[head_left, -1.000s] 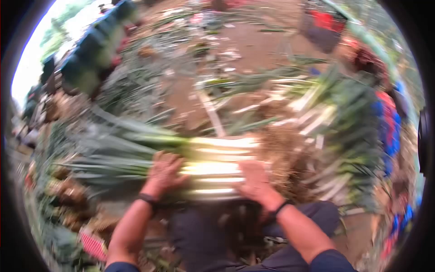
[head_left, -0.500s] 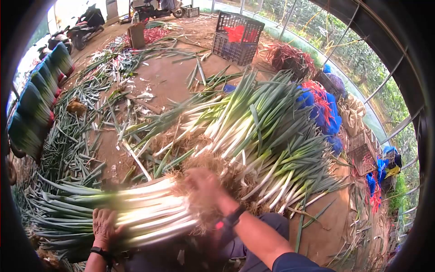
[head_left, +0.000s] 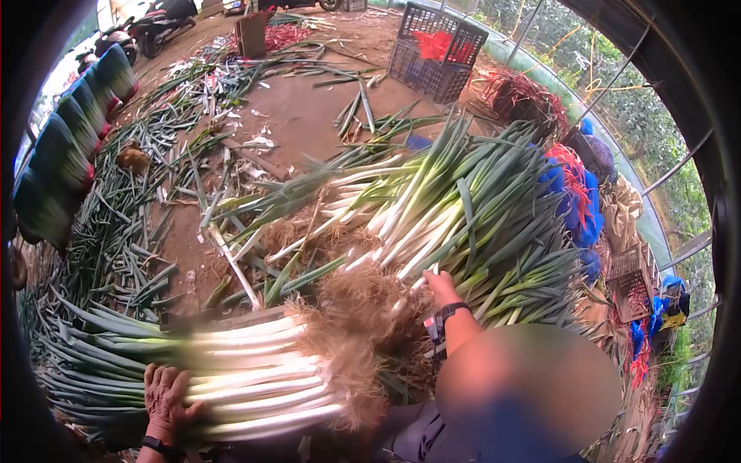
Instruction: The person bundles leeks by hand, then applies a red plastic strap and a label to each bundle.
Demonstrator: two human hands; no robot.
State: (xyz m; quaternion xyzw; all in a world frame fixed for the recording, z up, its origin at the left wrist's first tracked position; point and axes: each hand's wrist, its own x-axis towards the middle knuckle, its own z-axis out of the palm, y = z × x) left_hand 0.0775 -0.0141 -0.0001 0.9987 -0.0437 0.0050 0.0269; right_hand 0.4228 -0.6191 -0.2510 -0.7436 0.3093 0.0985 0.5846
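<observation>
My left hand [head_left: 164, 401] lies over a row of long green onions [head_left: 262, 382], its fingers a little apart on the stalks where white turns to green. Their leaves point left and their roots right. Farther right, my right hand [head_left: 441, 287] is closed around the white stalk of a green onion at the near edge of a big loose pile [head_left: 486, 208]. Brown tangled roots [head_left: 355, 309] lie between the row and the pile. A blurred patch covers my right forearm and part of the lower right.
Cut leaves [head_left: 116, 224] litter the ground at left, beside stacked onion bundles [head_left: 58, 177]. A black crate [head_left: 432, 62] holding something red stands at the back. Blue bags [head_left: 583, 204] and another crate [head_left: 629, 282] line the right side. Scooters [head_left: 158, 31] are parked far left.
My right hand has moved right, from the roots of the row to a stalk in the pile. My left hand has stayed on the row, shifting slightly. The view has turned a little.
</observation>
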